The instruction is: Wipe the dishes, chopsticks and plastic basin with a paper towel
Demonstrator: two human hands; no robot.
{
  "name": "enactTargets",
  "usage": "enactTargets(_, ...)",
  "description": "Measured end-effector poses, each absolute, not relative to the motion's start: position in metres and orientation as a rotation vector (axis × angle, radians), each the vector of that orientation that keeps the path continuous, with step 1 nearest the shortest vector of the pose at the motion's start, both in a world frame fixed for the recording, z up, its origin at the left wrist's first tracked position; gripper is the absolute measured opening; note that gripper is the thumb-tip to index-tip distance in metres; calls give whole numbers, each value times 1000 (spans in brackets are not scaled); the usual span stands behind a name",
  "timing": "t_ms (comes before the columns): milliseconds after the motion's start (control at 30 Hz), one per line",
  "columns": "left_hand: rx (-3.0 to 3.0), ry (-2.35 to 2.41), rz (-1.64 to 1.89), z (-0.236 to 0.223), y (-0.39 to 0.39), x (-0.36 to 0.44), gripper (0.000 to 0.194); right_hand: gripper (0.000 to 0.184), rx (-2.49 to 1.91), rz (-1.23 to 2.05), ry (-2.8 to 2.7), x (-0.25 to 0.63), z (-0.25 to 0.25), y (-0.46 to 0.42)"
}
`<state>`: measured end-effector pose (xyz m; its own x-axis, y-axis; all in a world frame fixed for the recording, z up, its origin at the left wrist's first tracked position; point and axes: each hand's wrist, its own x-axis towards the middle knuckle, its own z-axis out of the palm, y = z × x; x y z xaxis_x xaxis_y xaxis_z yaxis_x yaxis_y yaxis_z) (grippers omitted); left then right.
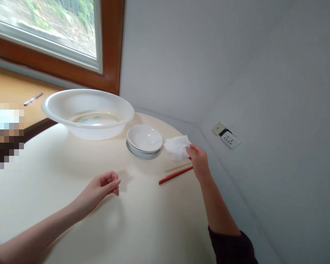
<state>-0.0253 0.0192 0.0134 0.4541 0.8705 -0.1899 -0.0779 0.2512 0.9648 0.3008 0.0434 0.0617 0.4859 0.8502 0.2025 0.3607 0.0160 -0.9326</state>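
My right hand (199, 161) pinches the right edge of a white tissue (177, 147) between thumb and fingers, above the table's right side. Below the tissue lies a red chopstick (176, 175), its far end close to my wrist. A thin pale strip runs alongside it; I cannot tell whether it is a second stick. My left hand (107, 184) is loosely curled over the table, with nothing visible in its fingers. Left of the tissue, a small stack has a white bowl (144, 138) on top and a greyish dish (143, 155) underneath.
A large translucent basin (96, 131) holding some liquid stands at the back of the round cream table (143, 227). Behind it are a wooden ledge (13, 82) with a pen-like object (33, 99) and a window (52, 29). The wall at right carries a power socket (230, 140).
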Motion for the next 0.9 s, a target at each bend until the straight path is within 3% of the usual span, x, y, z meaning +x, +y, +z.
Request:
enactTargets(233,1234,943,805,8,24,-31,28,20,-1870,391,-1099,350,27,95)
enactTargets(367,1168,944,869,8,25,-31,33,33,-1974,154,-1151,364,17,91)
enactTargets(567,1065,953,1026,12,29,-33,35,37,-1882,-47,-1387,354,25,47)
enactTargets(767,1581,1098,1009,12,32,-66,26,29,-1599,-395,-1904,299,37,-25)
enactTargets(900,1873,1158,876,15,25,-85,16,30,-1504,-435,-2118,265,36,-56)
